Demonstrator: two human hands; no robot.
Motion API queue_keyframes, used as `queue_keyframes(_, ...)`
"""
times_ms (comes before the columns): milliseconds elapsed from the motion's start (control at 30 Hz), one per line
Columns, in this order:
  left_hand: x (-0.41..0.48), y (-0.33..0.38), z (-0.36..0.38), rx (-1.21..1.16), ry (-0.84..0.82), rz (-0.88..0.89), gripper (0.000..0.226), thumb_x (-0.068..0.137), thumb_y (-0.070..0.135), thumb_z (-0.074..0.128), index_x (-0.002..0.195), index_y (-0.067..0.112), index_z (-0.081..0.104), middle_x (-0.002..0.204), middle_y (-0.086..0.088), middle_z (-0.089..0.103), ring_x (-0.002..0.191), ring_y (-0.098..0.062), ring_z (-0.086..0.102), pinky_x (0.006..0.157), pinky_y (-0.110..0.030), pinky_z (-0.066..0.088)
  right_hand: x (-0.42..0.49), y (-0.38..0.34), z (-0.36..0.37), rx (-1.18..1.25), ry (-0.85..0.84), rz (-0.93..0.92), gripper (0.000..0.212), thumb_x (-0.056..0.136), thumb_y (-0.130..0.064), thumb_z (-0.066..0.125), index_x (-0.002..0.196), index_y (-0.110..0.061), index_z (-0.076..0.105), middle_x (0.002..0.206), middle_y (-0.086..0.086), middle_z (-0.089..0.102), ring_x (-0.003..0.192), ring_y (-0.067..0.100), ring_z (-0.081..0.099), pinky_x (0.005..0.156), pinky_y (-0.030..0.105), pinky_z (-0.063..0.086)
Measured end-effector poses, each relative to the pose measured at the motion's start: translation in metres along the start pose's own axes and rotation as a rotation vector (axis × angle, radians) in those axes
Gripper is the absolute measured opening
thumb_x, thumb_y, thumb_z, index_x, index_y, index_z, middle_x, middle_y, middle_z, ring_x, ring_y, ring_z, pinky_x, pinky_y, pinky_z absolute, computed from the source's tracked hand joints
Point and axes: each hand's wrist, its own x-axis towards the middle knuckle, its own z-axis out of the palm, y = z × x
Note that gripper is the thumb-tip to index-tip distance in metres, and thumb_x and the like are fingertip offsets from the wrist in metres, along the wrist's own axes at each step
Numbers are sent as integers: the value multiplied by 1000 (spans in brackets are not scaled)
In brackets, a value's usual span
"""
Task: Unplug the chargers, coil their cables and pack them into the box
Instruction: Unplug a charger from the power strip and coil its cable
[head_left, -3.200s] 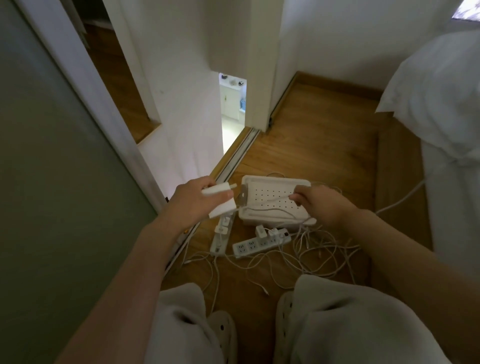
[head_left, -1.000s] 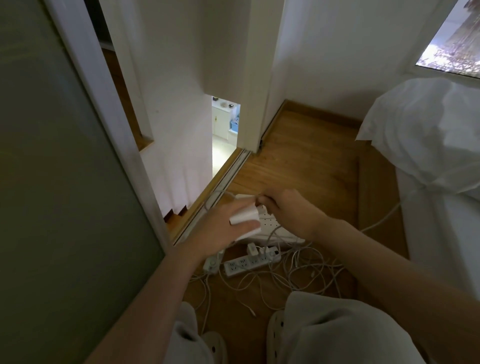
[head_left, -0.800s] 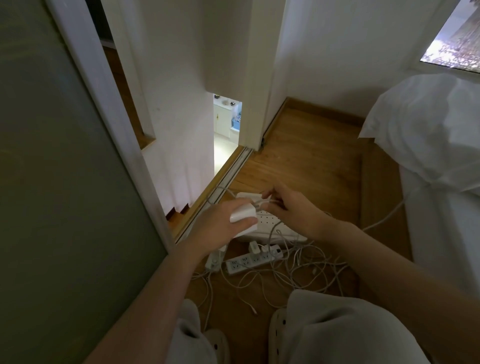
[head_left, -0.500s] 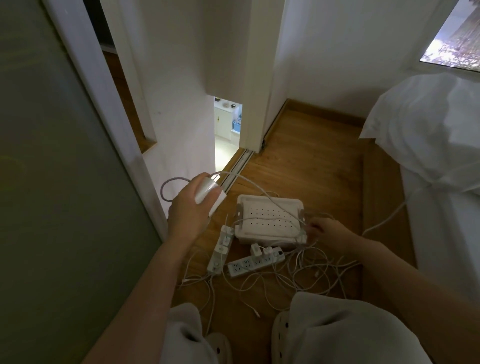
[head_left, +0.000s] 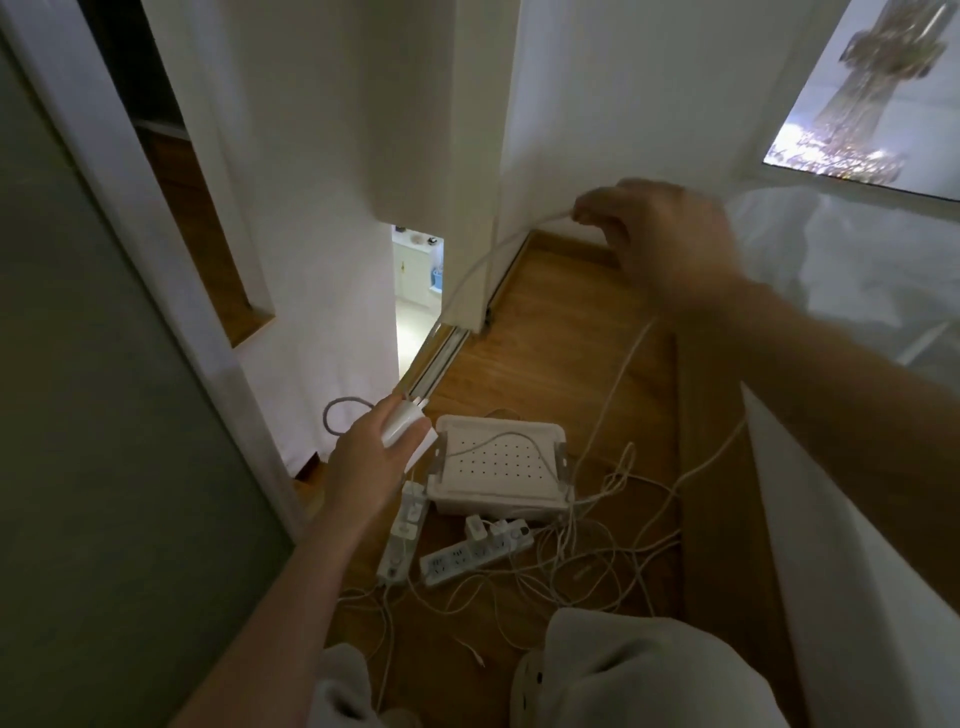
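My left hand (head_left: 363, 467) grips a white charger brick (head_left: 402, 427) just left of the white box (head_left: 501, 470), whose perforated lid is on. A small loop of cable sticks out to the left of that hand. My right hand (head_left: 660, 234) is raised high and pinches the charger's white cable (head_left: 470, 273), which runs taut down to the brick. Two white power strips (head_left: 475, 556) lie in front of the box with small chargers (head_left: 480, 526) plugged in. A tangle of loose white cables (head_left: 597, 551) spreads over the wooden floor.
A sliding-door track (head_left: 441, 353) and white wall panels stand behind the box. A grey-green door (head_left: 104, 415) fills the left. A bed with white bedding (head_left: 857, 270) borders the right. My knees in light trousers (head_left: 623, 670) are at the bottom.
My right hand rose from the floor cables beside the box to high on the right, drawing the cable taut. My left hand with the charger shifted toward the box.
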Motion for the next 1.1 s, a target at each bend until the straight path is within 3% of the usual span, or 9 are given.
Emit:
queue_keyframes(100, -3, 4, 4, 20, -31, 18, 49, 91, 40, 56, 136, 22, 46, 129, -4, 56, 107, -15, 51, 83, -30, 45, 4, 3, -1, -86, -28, -61, 26, 94, -8, 47, 111, -16, 64, 94, 11, 66, 84, 34, 62, 67, 36, 47)
queue_keyframes(233, -7, 2, 3, 57, -98, 21, 49, 91, 39, 55, 136, 23, 45, 129, -4, 56, 105, -15, 51, 79, -27, 44, -40, 9, 24, -181, -295, 112, 26, 96, -8, 46, 117, -16, 59, 103, 9, 63, 90, 28, 62, 70, 33, 46)
queue_keyframes(333, -11, 2, 0, 133, -154, 45, 48, 92, 38, 54, 137, 25, 44, 127, -2, 56, 102, -10, 47, 79, -26, 42, -77, 4, 49, -168, -618, 203, 30, 94, -10, 49, 123, -16, 53, 117, 9, 55, 102, 21, 57, 85, 30, 50)
queue_keyframes(400, -14, 2, 0, 195, -217, 66, 49, 92, 38, 56, 138, 28, 44, 127, 2, 55, 105, -11, 48, 79, -24, 40, -98, -10, 66, -89, -754, 209, 43, 92, -12, 51, 134, -15, 43, 131, 8, 46, 119, 22, 47, 99, 31, 42)
queue_keyframes(567, -21, 1, 5, 242, -458, 155, 47, 88, 41, 61, 133, 40, 46, 128, 9, 55, 107, -9, 50, 80, -25, 42, -118, -59, 94, 421, -744, 251, 63, 89, 1, 50, 144, -23, 27, 143, -1, 37, 124, 15, 44, 97, 21, 37)
queue_keyframes(733, -24, 8, 4, 189, -580, 242, 47, 89, 35, 61, 134, 36, 47, 122, 15, 45, 112, -11, 49, 91, -33, 49, -127, -85, 110, 883, -765, 212, 58, 90, 5, 49, 141, -17, 34, 137, 2, 46, 120, 12, 48, 97, 14, 38)
queue_keyframes(867, -18, 10, 0, -7, -553, 212, 39, 90, 28, 61, 110, 56, 41, 118, 12, 46, 111, -13, 52, 89, -30, 50, -128, -85, 117, 1039, -702, 281, 49, 90, 10, 42, 131, -16, 46, 127, -2, 51, 117, 9, 46, 103, 24, 38)
queue_keyframes(1033, -14, 16, -3, -359, -437, 93, 32, 97, 26, 47, 125, 40, 44, 121, 3, 50, 106, -16, 56, 70, -25, 56, -126, -93, 115, 1325, -753, 481, 37, 95, 3, 41, 128, -13, 44, 111, -10, 55, 104, -4, 51, 84, 4, 42)
queue_keyframes(1100, -14, 20, -2, -459, -374, 8, 26, 98, 31, 42, 124, 34, 44, 116, 2, 54, 103, -14, 58, 73, -26, 57, -129, -101, 117, 1445, -762, 489, 36, 97, -4, 41, 132, -11, 41, 117, -7, 56, 110, 1, 52, 93, 12, 43)
